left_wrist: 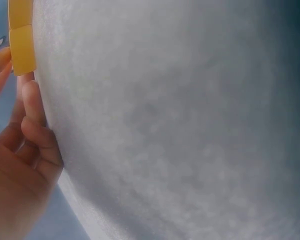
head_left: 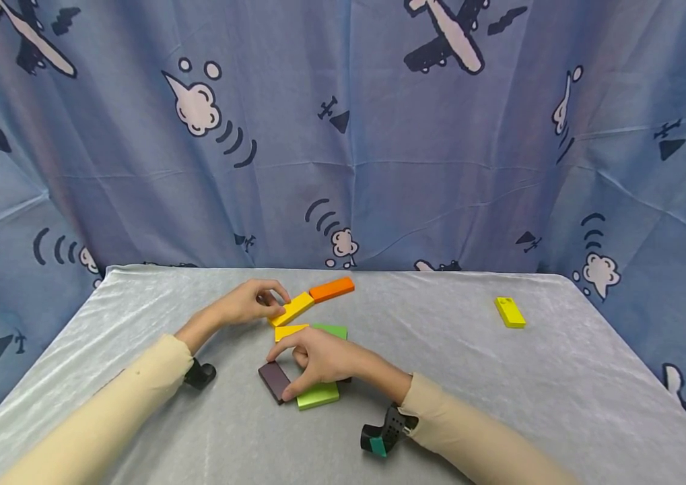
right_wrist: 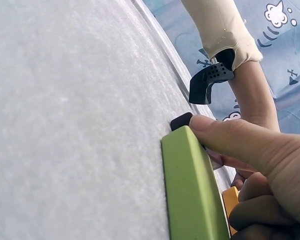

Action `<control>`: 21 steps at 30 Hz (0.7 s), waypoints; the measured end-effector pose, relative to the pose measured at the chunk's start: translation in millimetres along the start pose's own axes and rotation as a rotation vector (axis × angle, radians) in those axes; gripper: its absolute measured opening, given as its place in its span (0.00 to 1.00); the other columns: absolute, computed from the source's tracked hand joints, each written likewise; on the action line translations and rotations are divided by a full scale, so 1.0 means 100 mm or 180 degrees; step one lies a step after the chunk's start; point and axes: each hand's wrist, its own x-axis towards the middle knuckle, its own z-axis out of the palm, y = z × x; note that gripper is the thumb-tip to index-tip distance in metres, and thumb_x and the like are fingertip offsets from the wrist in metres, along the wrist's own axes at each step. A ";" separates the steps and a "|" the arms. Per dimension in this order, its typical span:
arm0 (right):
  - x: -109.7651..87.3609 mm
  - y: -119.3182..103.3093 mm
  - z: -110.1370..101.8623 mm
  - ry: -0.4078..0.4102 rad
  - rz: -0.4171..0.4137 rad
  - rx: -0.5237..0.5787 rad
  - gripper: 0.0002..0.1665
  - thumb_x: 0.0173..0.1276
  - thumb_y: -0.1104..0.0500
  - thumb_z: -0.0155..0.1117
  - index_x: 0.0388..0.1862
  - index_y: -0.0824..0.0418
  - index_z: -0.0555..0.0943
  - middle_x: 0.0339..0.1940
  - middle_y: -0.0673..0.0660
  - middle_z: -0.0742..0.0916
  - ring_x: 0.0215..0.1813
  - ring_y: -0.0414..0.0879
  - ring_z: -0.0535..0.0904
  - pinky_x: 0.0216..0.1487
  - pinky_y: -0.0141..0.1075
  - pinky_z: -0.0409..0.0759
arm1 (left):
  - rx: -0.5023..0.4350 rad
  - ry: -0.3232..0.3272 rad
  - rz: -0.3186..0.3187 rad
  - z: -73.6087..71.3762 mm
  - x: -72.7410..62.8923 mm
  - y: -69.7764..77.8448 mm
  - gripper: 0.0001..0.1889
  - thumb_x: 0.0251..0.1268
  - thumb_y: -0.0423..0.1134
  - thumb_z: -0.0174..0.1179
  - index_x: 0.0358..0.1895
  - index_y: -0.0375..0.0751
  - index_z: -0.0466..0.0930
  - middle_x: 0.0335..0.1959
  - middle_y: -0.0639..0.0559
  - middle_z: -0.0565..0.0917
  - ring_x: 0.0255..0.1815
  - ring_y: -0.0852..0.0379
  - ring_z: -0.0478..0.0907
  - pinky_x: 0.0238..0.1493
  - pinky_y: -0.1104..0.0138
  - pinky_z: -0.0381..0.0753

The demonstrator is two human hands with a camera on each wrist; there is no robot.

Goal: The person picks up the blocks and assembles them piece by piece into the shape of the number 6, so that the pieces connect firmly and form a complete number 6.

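My left hand point(head_left: 248, 303) pinches a yellow block point(head_left: 295, 308) between thumb and fingers. That block's far end meets an orange block point(head_left: 332, 289). In the left wrist view, the yellow block point(left_wrist: 23, 50) shows at the upper left edge. My right hand point(head_left: 327, 357) spans a dark purple block point(head_left: 273, 381), thumb at its near end and index finger at its far end. Beside it lies a light green block point(head_left: 318, 396), large in the right wrist view. Partly covered by the right hand are another yellow block point(head_left: 290, 332), a green block point(head_left: 332, 331) and a dark piece.
Off to the right, a lone bright yellow block point(head_left: 510, 312) lies on the grey cloth-covered table point(head_left: 427, 337). A blue curtain point(head_left: 294, 135) with plane prints hangs behind the table's far edge. Both wrists wear black mounts point(head_left: 391, 431).
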 end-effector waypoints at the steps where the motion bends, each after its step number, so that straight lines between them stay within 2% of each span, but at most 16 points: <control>1: 0.00 0.00 0.00 -0.0002 -0.0004 -0.0012 0.29 0.57 0.59 0.83 0.58 0.57 0.84 0.12 0.44 0.62 0.15 0.37 0.53 0.21 0.29 0.57 | 0.0005 -0.0002 0.0003 0.00 0.00 0.00 0.10 0.71 0.29 0.63 0.52 0.35 0.83 0.36 0.47 0.87 0.38 0.50 0.83 0.41 0.59 0.81; 13: -0.01 -0.01 -0.01 -0.0014 0.0021 0.0032 0.30 0.57 0.59 0.83 0.59 0.57 0.84 0.12 0.44 0.62 0.15 0.37 0.53 0.22 0.29 0.57 | 0.0043 0.0020 -0.0027 0.01 0.00 0.01 0.09 0.71 0.29 0.64 0.51 0.35 0.83 0.36 0.48 0.87 0.38 0.51 0.83 0.42 0.58 0.81; 21: -0.14 0.06 -0.16 0.0238 -0.0297 0.0285 0.31 0.59 0.60 0.81 0.62 0.63 0.82 0.15 0.45 0.60 0.19 0.39 0.53 0.25 0.31 0.58 | 0.0051 0.0032 -0.0042 0.01 0.00 0.01 0.09 0.70 0.29 0.64 0.51 0.36 0.83 0.36 0.49 0.87 0.37 0.51 0.83 0.40 0.59 0.80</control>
